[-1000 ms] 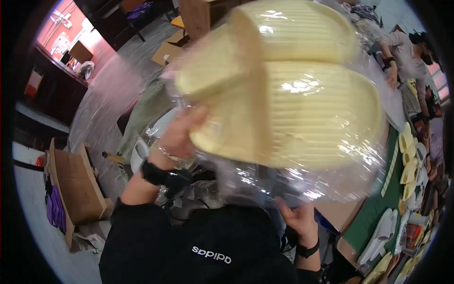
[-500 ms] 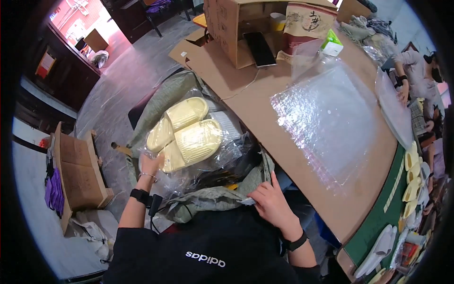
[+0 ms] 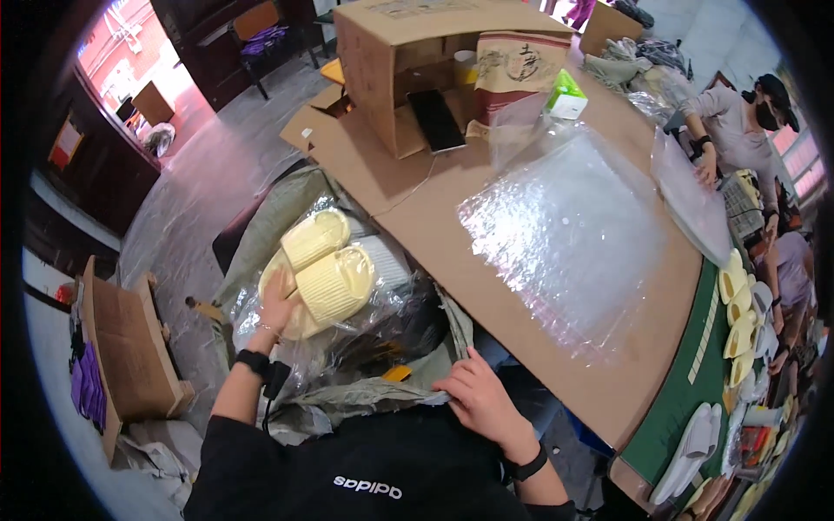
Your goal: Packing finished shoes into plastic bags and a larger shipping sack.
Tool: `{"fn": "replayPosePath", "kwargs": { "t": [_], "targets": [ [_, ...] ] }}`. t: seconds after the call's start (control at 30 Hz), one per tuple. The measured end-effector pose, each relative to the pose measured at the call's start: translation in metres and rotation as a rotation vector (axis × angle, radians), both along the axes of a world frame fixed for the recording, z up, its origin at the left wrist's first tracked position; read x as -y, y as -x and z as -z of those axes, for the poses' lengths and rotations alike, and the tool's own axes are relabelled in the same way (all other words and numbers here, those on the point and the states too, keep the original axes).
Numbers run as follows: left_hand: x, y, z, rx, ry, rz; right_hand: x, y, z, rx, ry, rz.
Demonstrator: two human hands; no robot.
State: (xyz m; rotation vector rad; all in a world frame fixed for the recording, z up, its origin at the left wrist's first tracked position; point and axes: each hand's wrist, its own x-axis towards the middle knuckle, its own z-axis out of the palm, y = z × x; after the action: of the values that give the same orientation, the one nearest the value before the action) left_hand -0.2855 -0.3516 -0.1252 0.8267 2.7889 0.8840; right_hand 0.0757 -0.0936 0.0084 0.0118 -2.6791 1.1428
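Note:
A pair of pale yellow ribbed slippers [image 3: 337,285] in clear plastic lies on top of other wrapped footwear inside a grey-green woven sack [image 3: 261,204]. My left hand [image 3: 276,306] rests on the near left part of the pair, its fingers stretched along the slipper. My right hand [image 3: 478,395] pinches the sack's near right rim. Beside the yellow pair sits a wrapped light grey slipper [image 3: 384,260]. Dark wrapped items lower in the sack are hard to make out.
On the cardboard-covered table [image 3: 417,208], right of the sack, lie clear plastic bags [image 3: 573,234], a phone [image 3: 437,120] and an open carton [image 3: 369,82]. Slippers line a green surface [image 3: 669,382] at far right. People work beyond it. A cardboard box [image 3: 135,347] stands at left.
My left hand has slid from the slippers' near edge up onto them, and the yellow pair sits a little deeper in the sack. My right hand keeps its hold. The whole view has shifted.

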Motion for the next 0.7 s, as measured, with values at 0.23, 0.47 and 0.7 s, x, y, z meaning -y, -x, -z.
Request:
{"fn": "replayPosePath", "kwargs": {
  "t": [0.23,0.47,0.7],
  "targets": [
    [-0.207,-0.036,-0.163,-0.458,-0.226,0.465,-0.010,-0.007,-0.010,-0.100,0.016,0.230],
    [-0.387,-0.012,-0.112,-0.565,0.038,0.468,-0.014,-0.073,-0.016,-0.052,-0.067,0.655],
    [-0.374,-0.086,-0.168,-0.457,0.189,0.597,-0.040,-0.270,-0.011,0.220,-0.323,1.521]
  ]
}}
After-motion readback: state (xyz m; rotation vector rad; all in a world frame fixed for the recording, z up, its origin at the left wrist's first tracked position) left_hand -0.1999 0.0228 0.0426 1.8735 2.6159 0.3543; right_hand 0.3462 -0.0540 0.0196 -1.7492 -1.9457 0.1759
